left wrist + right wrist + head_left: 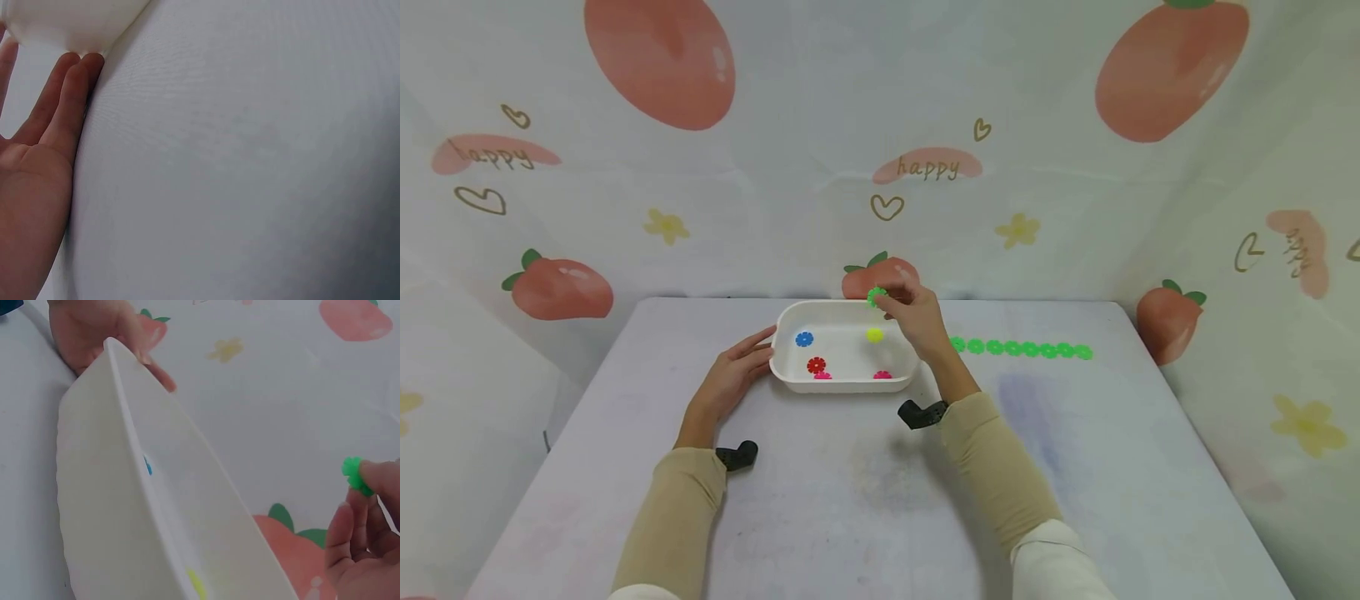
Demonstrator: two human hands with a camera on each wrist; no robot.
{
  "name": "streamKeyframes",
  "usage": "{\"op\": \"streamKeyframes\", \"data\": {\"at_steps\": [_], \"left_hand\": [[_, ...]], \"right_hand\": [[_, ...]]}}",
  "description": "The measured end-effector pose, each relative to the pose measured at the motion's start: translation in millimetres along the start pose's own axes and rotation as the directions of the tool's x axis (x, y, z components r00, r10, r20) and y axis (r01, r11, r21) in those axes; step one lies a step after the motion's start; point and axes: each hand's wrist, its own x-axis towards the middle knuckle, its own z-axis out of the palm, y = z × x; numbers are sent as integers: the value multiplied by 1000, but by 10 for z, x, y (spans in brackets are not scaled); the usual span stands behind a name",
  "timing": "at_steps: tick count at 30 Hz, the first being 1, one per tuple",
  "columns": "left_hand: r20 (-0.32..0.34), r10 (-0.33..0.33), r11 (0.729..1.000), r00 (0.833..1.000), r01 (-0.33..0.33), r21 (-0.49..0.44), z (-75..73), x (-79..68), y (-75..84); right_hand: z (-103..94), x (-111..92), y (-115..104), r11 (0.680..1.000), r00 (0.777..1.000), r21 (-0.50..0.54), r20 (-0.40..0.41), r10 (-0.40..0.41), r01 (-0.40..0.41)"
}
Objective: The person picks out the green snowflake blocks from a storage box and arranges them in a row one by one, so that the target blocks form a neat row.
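Observation:
My right hand (915, 317) pinches a green flower-shaped disc (876, 296) between thumb and fingers, above the back right edge of a white tray (842, 387). The right wrist view shows that green disc (354, 474) held at the fingertips. With fingers straight, my left hand (727, 379) touches the tray's left end; in the left wrist view its fingertips meet the tray wall (69, 25). Inside the tray lie a blue disc (804, 339), a yellow disc (875, 335), a red disc (816, 365) and two pink discs (882, 375), partly hidden by the front rim.
A straight row of several green discs (1013, 348) lies on the table right of the tray, its left end close to my right wrist. Behind the table (820, 500) hangs a curtain (790, 192) printed with fruit. Each wrist carries a black camera mount (921, 414).

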Motion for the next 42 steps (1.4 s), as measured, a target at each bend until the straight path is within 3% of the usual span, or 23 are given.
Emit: {"op": "streamKeyframes", "data": {"at_steps": [5, 14, 21, 30, 42], "left_hand": [[6, 2, 1000, 1000, -3, 2, 28, -78, 90], [12, 7, 1000, 1000, -7, -2, 23, -81, 91], [11, 12, 1000, 1000, -12, -1, 29, -84, 99], [2, 17, 1000, 1000, -17, -17, -31, 46, -65], [-6, 22, 1000, 1000, -22, -16, -68, 98, -132]], "right_hand": [[-113, -12, 16, 996, 996, 80, -76, 48, -41], [-411, -64, 99, 978, 979, 188, -166, 121, -89], [-695, -109, 200, 973, 963, 199, -215, 162, -119], [-1029, -212, 289, 967, 947, 209, -254, 198, -146], [-1377, -302, 405, 948, 896, 286, -370, 247, -143]]}}
